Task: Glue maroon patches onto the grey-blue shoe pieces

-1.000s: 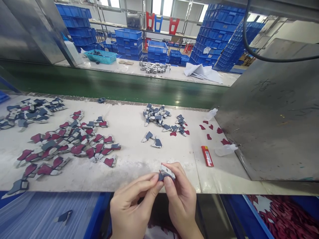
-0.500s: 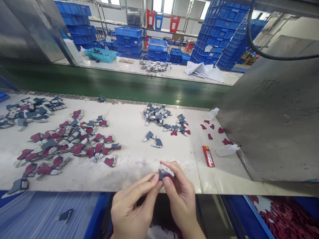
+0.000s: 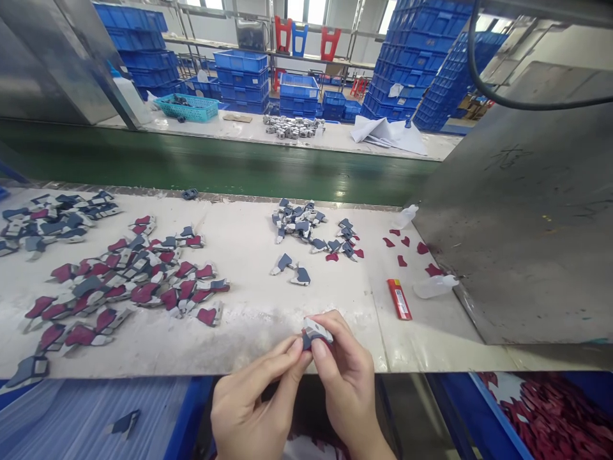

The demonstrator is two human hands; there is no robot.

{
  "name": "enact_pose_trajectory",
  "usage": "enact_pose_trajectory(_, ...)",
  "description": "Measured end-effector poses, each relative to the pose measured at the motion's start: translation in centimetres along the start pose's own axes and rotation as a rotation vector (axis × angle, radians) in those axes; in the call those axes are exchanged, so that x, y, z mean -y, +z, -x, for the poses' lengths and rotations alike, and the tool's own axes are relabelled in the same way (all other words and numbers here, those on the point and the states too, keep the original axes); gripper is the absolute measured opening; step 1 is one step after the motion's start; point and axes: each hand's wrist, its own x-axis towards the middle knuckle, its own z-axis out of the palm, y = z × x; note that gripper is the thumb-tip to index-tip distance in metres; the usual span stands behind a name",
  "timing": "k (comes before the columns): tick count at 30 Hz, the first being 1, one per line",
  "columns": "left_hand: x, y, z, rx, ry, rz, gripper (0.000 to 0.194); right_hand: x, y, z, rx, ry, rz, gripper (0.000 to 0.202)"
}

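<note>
Just past the near edge of the white table, my left hand (image 3: 261,396) and my right hand (image 3: 348,377) meet around one small part (image 3: 316,330), grey-white on top with dark blue and a bit of red below. My left thumb and fingertips pinch its left end. The right thumb presses its near side while the right fingers curl behind it. Beyond the hands, two blue-and-white parts (image 3: 301,276) lie in front of a pile of similar parts (image 3: 299,220). Loose red pieces (image 3: 402,260) are scattered to the right.
A large heap of red, blue and white parts (image 3: 143,292) covers the left. At right are a red box (image 3: 399,299), clear bottles (image 3: 435,287) and a metal panel (image 3: 527,204). Below the table are a bin of red pieces (image 3: 550,415) and a plastic-lined blue bin (image 3: 96,415).
The held part has turned slightly between my fingers, showing more dark blue and less red. Both hands keep their grip. The view has shifted a little.
</note>
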Motion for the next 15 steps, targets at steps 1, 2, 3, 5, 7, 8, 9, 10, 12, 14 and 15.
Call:
enact_pose_trajectory(1, 0.1, 0.1, 0.0, -0.007, -0.026, 0.010, 0.019, -0.1, 0.1, -0.1, -0.018, 0.014, -0.006, 0.017)
enact_pose_trajectory(2, 0.1, 0.2, 0.0, -0.010, -0.068, 0.026, 0.019, -0.2, 0.2, -0.2, -0.026, 0.031, -0.013, 0.016)
enact_pose_trajectory(3, 0.1, 0.2, 0.0, -0.012, -0.120, 0.051, 0.018, -0.4, 0.1, -0.3, -0.022, 0.048, -0.019, 0.016)
enact_pose_trajectory(5, -0.1, 0.3, -0.2, -0.014, -0.266, 0.129, 0.015, -0.8, -0.1, -0.3, 0.033, 0.083, -0.020, 0.016)
enact_pose_trajectory(7, -0.4, 0.1, -0.6, 0.007, -0.440, 0.206, 0.009, -1.2, -0.6, -0.2, 0.124, 0.096, 0.023, 0.027)
enact_pose_trajectory(8, -0.6, 0.0, -0.8, 0.026, -0.522, 0.234, 0.009, -1.4, -0.9, -0.1, 0.149, 0.079, 0.067, 0.040)
enact_pose_trajectory(9, -0.8, -0.1, -1.1, 0.048, -0.592, 0.255, 0.010, -1.6, -1.3, 0.0, 0.153, 0.043, 0.124, 0.056)
enact_pose_trajectory(10, -0.9, -0.2, -1.4, 0.075, -0.645, 0.268, 0.012, -1.7, -1.6, 0.1, 0.136, -0.013, 0.186, 0.069)
enact_pose_trajectory(12, -1.0, -0.4, -1.9, 0.134, -0.689, 0.277, 0.014, -1.9, -2.1, 0.1, 0.075, -0.166, 0.300, 0.073)
enact_pose_trajectory(14, -0.9, -0.5, -2.3, 0.183, -0.678, 0.269, 0.014, -1.8, -2.5, -0.2, 0.063, -0.315, 0.369, 0.057)
enact_pose_trajectory(15, -0.8, -0.5, -2.4, 0.205, -0.670, 0.261, 0.016, -1.7, -2.7, -0.4, 0.082, -0.372, 0.387, 0.049)
